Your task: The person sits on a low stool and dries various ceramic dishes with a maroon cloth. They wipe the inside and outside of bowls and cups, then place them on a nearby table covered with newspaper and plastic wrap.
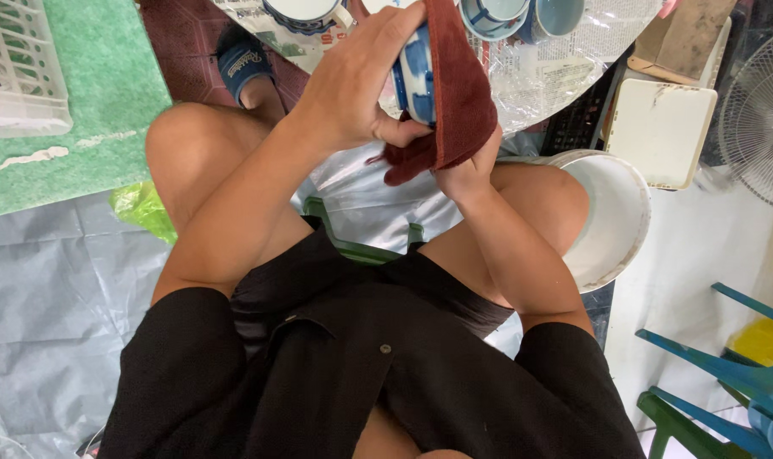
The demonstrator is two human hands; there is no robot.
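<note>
Seen from above my lap, my left hand [352, 85] grips a blue-and-white cup [413, 72], fingers closed round it. My right hand [463, 174] pinches a red cloth [458, 102] draped over it. I'd judge turning the cup steadily while pressing cloth wipes best.

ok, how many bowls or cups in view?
4: one blue-and-white bowl in the hands, wrapped in the red cloth; three on the table, top edge. More may be cropped.

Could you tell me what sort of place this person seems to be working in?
Probably a home or small eatery's dishwashing corner, set up at floor level. The left hand holds a blue-and-white bowl wrapped in a dark red cloth, more cups wait on plastic sheeting, and a white bucket stands beside.
</note>
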